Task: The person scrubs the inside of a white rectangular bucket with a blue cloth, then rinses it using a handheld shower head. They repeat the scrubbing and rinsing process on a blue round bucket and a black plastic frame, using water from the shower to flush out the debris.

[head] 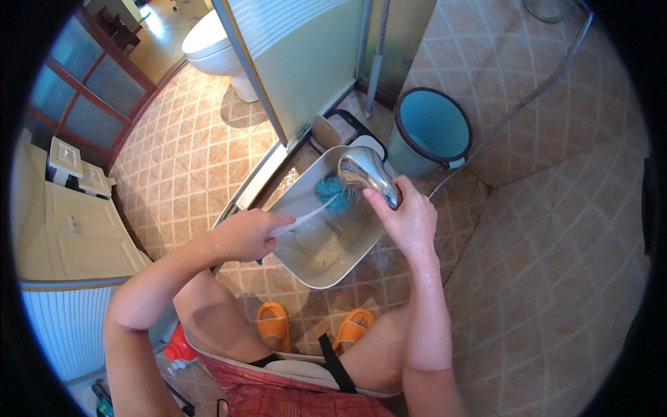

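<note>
My right hand (pixel 409 219) grips a chrome shower head (pixel 365 169), tilted down over a pale plastic bin (pixel 316 260). Fine streams of water fall from it. In my left hand (pixel 252 234) is the white handle (pixel 307 216) of a brush, whose teal scrubbing head (pixel 333 192) sits inside the bin under the shower head. The bin lies on the tiled floor in front of my feet, its opening facing up, with wet inner walls. Part of the brush head is hidden behind the shower head.
A blue bucket (pixel 432 120) with a dark rim stands beyond the bin on the right. The shower hose (pixel 526 101) runs along the tiled wall. A glass shower screen (pixel 312 68) and floor track border the left. A red container (pixel 180 344) stands beside my left leg.
</note>
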Motion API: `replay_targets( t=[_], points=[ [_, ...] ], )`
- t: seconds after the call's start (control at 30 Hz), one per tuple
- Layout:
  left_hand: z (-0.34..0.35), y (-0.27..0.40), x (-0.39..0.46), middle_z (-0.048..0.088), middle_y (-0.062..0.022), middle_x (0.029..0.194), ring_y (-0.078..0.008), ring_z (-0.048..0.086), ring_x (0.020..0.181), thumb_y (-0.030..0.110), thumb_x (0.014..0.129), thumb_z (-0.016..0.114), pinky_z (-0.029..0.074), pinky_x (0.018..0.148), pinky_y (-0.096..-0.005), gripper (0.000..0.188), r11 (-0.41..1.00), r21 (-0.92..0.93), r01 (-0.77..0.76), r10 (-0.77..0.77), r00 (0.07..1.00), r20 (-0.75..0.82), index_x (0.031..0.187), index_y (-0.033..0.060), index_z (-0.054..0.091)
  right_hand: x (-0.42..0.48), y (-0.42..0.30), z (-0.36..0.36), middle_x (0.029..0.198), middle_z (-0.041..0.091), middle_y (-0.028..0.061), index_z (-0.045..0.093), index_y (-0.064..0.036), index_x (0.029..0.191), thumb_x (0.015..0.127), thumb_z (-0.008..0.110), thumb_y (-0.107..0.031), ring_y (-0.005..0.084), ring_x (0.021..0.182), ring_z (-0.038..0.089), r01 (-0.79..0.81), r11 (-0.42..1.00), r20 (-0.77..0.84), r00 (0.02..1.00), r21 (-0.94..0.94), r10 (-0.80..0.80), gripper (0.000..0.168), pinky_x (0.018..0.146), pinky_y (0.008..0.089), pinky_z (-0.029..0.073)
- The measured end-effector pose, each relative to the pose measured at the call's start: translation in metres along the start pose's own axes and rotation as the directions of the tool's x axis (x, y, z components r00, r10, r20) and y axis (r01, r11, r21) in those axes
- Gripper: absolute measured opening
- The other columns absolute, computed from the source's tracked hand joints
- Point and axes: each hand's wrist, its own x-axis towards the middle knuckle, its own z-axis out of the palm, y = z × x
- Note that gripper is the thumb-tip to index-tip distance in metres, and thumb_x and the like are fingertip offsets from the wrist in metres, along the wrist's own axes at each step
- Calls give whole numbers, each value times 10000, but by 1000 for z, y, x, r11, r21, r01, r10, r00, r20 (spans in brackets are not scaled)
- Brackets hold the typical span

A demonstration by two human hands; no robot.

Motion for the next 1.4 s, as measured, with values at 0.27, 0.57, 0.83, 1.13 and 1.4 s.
replay_targets(
  t=[0.27, 0.57, 0.83, 1.13, 1.4],
  points=[
    [5, 19, -11, 693, -164, 927, -351, 696, 838, 29, 811, 610, 568, 739, -447, 423, 910, 409, -70, 99, 994, -51, 1234, 15, 597, -4, -3, -5, 675, 665, 141, 657, -47, 925, 832, 712, -592, 355, 674, 684, -48, 990, 42, 998, 131, 42, 556, 624, 449, 518],
    [1, 33, -42, 659, -111, 1056, -236, 672, 906, 39, 800, 618, 566, 687, -342, 456, 732, 673, -107, 200, 978, -62, 1244, -56, 579, 0, 13, -2, 670, 654, 142, 654, -45, 895, 816, 729, -588, 346, 687, 680, -96, 965, -3, 995, 244, 99, 554, 638, 436, 509],
    [-7, 47, -68, 644, -97, 1181, -164, 646, 897, 89, 814, 613, 551, 640, -284, 498, 585, 804, -110, 228, 973, -33, 1293, -40, 568, 2, -2, 0, 700, 670, 135, 669, -42, 910, 805, 748, -561, 331, 687, 679, -105, 975, 70, 993, 197, 93, 535, 642, 434, 508],
    [-18, 45, -101, 620, -23, 1292, -146, 634, 892, 104, 804, 632, 546, 640, -289, 524, 694, 719, -40, 126, 990, -67, 1321, 39, 573, 3, 0, 2, 696, 667, 144, 664, -41, 890, 812, 736, -563, 345, 692, 676, -122, 970, 158, 983, 211, 89, 533, 648, 441, 510],
    [-24, 13, -108, 732, -93, 1039, -179, 709, 859, -20, 760, 650, 562, 716, -288, 477, 983, -65, 172, -178, 978, -104, 1234, 33, 665, 1, -8, -5, 703, 678, 138, 669, -53, 886, 818, 726, -565, 327, 705, 692, -103, 969, 210, 976, 225, 55, 520, 657, 426, 517]
  ],
)
